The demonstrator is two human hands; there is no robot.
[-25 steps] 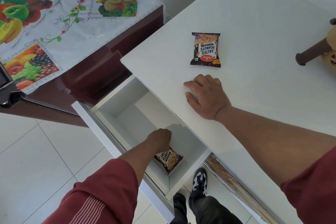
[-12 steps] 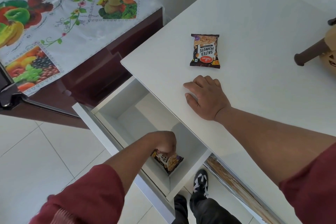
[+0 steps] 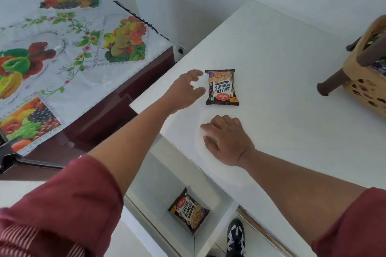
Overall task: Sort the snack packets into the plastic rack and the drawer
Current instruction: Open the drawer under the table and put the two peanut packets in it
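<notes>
Fingers (image 3: 197, 74) of the left hand (image 3: 183, 89) are spread apart and empty, reaching in beside the left edge of the salted peanuts packet (image 3: 222, 87), which lies flat on the white table (image 3: 282, 58), not yet touched. The right hand (image 3: 226, 140) rests palm down on the table, just near of that packet, fingers loosely curled and holding nothing. Below the table's near edge, the open drawer (image 3: 158, 173) holds a second peanut packet (image 3: 189, 209), lying flat on its floor. At the far right stands the tan plastic rack (image 3: 359, 81). The packet looks light, soft and crinkly, with a slick film that may slide away if pushed. A pinch across its left edge, thumb under and fingers over, looks safest.
</notes>
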